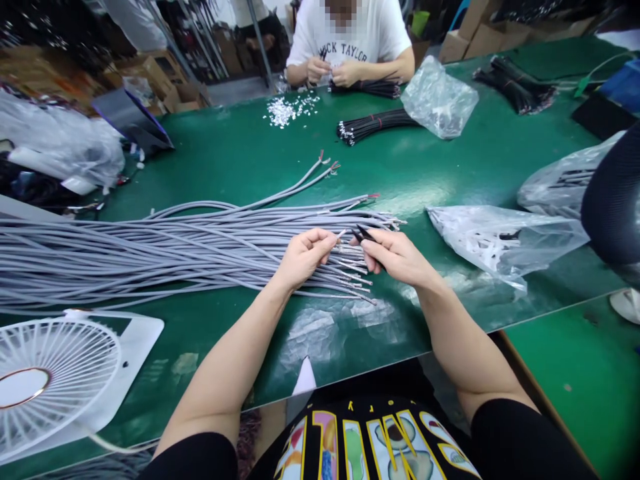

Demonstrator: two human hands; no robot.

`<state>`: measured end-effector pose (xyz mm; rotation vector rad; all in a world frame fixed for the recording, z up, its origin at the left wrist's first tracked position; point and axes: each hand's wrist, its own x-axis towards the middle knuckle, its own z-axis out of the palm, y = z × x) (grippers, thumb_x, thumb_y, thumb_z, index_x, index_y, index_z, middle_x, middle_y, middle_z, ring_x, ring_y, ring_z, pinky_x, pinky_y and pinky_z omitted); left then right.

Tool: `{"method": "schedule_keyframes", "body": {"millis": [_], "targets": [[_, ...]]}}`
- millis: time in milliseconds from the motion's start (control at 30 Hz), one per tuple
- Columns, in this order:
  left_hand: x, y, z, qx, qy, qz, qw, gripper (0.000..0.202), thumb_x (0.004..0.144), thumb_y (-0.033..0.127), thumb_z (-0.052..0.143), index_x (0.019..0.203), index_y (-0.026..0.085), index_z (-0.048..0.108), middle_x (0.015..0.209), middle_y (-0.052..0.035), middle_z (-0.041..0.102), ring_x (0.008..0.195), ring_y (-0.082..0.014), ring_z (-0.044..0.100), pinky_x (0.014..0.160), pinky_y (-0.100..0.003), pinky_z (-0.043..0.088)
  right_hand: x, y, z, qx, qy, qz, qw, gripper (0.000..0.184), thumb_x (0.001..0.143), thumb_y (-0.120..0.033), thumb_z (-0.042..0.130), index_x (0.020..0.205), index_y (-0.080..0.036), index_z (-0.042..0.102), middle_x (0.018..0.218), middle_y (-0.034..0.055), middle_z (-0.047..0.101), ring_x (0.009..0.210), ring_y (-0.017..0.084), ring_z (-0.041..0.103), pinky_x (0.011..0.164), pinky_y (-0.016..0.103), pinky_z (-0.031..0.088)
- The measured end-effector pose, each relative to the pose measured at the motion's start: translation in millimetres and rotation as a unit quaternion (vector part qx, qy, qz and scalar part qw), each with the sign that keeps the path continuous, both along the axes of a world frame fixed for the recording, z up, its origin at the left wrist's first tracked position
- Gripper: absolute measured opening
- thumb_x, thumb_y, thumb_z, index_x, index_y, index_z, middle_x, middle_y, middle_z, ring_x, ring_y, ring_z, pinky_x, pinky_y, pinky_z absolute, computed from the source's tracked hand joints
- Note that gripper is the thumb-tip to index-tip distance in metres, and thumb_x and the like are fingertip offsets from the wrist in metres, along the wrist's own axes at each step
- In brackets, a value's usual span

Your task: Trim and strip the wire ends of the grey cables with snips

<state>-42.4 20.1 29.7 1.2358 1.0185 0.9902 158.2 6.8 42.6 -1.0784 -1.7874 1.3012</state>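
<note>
A pinch of my left hand holds a thin white piece, its tip poking out past thumb and forefinger. Whether that piece belongs to a cable is hidden by the fingers. My right hand is closed on black tweezers; their two pointed prongs stand apart and face the white piece at a small gap. Both hands hover over the right end of a big bundle of grey cables. Several cable ends fan out beneath the hands, some showing stripped wires.
A white fan lies at the near left. At right sits a clear bag of small white parts. Across the green table, a person handles black cables near a scatter of white bits and a tied black cable bundle.
</note>
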Motion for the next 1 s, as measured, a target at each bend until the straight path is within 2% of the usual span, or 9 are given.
{"method": "schedule_keyframes", "body": {"millis": [100,267,567,767,900,1000], "targets": [[0.0,0.0,-1.8,0.022,0.007,0.003,1.0,0.038,0.072,0.05,0.071,0.077,0.013,0.062,0.048,0.0053,0.045,0.042,-0.0048,0.035,0.043,-0.019,0.022,-5.2,-3.2,-0.4,-0.042,0.027,0.022,0.999,0.035,0.092,-0.04,0.045,0.098,-0.011,0.063,0.048,-0.0051,0.05,0.04,0.006,0.042,0.041,0.018,0.034],[-0.1,0.0,-2.2,0.026,0.002,0.003,1.0,0.04,0.073,0.051,0.07,0.077,0.013,0.062,0.049,0.0053,0.043,0.044,-0.0048,0.033,0.043,-0.02,0.021,-8.1,-3.7,-2.6,-0.087,0.055,0.01,0.995,0.036,0.09,-0.041,0.046,0.099,-0.01,0.063,0.044,-0.0066,0.048,0.036,0.005,0.038,0.037,0.017,0.031],[0.4,-0.3,-1.0,0.026,0.006,-0.004,1.0,0.042,0.072,0.054,0.07,0.076,0.013,0.061,0.048,0.0052,0.04,0.044,-0.0051,0.03,0.043,-0.02,0.019,-12.1,-4.1,-3.9,-0.106,0.078,-0.001,0.991,0.034,0.089,-0.04,0.048,0.096,-0.011,0.064,0.043,-0.0068,0.047,0.035,0.005,0.037,0.035,0.017,0.029],[0.7,-0.5,-2.2,0.036,0.015,-0.016,0.999,0.043,0.075,0.055,0.067,0.078,0.012,0.061,0.048,0.0056,0.038,0.045,-0.0051,0.029,0.044,-0.02,0.019,-16.0,-4.0,-7.7,-0.109,0.113,-0.038,0.987,0.032,0.087,-0.041,0.051,0.09,-0.012,0.063,0.043,-0.007,0.047,0.034,0.005,0.035,0.034,0.017,0.027],[1.8,-3.0,-2.1,0.027,0.056,-0.035,0.997,0.045,0.074,0.057,0.064,0.076,0.012,0.06,0.05,0.0057,0.037,0.045,-0.0053,0.027,0.044,-0.021,0.017,-10.0,0.4,-7.6,-0.043,0.165,-0.122,0.978,0.029,0.089,-0.041,0.049,0.092,-0.015,0.061,0.045,-0.0072,0.045,0.035,0.006,0.036,0.038,0.019,0.028],[1.5,-4.0,-1.1,0.026,0.079,-0.046,0.995,0.044,0.076,0.055,0.062,0.077,0.011,0.06,0.051,0.0059,0.036,0.047,-0.0056,0.026,0.046,-0.021,0.018,-6.5,3.3,-9.1,0.086,0.083,-0.161,0.98,0.023,0.087,-0.036,0.054,0.095,-0.017,0.064,0.056,-0.0039,0.053,0.046,0.009,0.046,0.048,0.022,0.038]]}}
